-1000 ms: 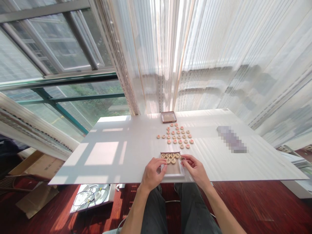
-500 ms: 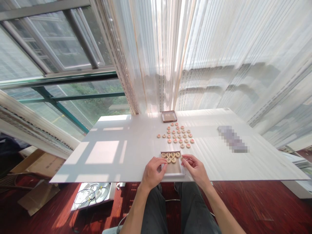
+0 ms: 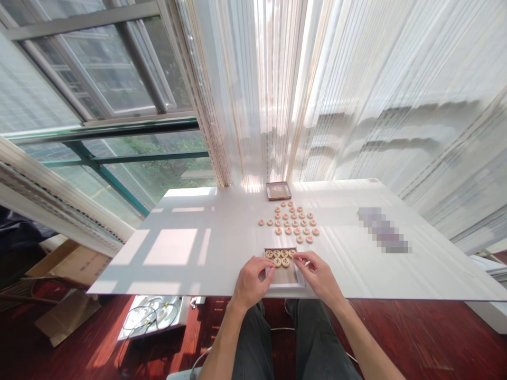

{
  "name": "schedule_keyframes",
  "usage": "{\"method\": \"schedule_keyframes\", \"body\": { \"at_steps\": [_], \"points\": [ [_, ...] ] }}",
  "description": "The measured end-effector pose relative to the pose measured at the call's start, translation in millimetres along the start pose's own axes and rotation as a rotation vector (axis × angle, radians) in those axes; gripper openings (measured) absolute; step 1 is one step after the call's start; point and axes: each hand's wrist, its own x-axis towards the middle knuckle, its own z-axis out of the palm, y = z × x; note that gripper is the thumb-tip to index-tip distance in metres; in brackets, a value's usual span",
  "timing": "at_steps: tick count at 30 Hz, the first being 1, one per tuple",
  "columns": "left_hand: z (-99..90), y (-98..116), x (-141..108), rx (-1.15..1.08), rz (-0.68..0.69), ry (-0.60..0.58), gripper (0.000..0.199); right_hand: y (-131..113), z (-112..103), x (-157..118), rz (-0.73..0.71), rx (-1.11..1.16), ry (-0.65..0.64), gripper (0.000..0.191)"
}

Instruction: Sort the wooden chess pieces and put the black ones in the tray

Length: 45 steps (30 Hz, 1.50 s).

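A shallow open box (image 3: 288, 277) lies near the table's front edge. Round wooden Chinese chess pieces with dark characters sit in its far part, several in the back row and two in front of them. My left hand (image 3: 253, 279) reaches over the box's left side. Its thumb and forefinger are closed together against the left front piece (image 3: 278, 262); whether anything is between them is hidden. My right hand (image 3: 317, 274) is over the box's right side, pinching a Chinese chess piece that its fingertips mostly cover, beside the right front piece (image 3: 285, 262).
Beyond the box, several loose chess pieces (image 3: 295, 224), many with red characters, lie spread on the white table (image 3: 229, 237). The box lid (image 3: 279, 191) rests at the far edge. A blurred-out object (image 3: 384, 230) is on the right. Curtains (image 3: 253, 95) hang behind.
My right hand has moved slightly left, bringing the pinched chess piece from the box's right rim to over its inside. My left hand stays at the left front piece. The view has shifted slightly.
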Motion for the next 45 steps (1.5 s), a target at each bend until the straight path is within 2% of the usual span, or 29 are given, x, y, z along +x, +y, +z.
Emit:
{"method": "schedule_keyframes", "body": {
  "at_steps": [4,10,13,20,33,45],
  "points": [
    [-0.4,0.0,0.4,0.009,-0.008,0.007,0.013,2.0,3.4,3.6,-0.033,-0.080,-0.010,0.027],
    [-0.1,-1.0,0.6,0.015,-0.012,0.003,0.014,14.9,11.1,-0.6,0.018,-0.108,0.097,0.027],
    [-0.4,-1.0,0.6,0.012,-0.018,-0.002,0.014,18.2,13.1,-2.2,-0.004,-0.147,0.113,0.027],
    [-0.1,-0.2,0.0,0.007,-0.016,0.004,0.015,13.7,14.7,-2.9,-0.121,-0.231,0.122,0.026],
    [0.3,-0.2,-0.4,0.016,-0.020,-0.005,0.018,11.8,12.9,-1.2,-0.086,-0.238,0.126,0.030],
    [0.4,-0.9,-0.3,0.016,-0.005,0.009,0.015,11.1,15.0,-1.6,-0.116,-0.280,0.156,0.029]
  ]
}}
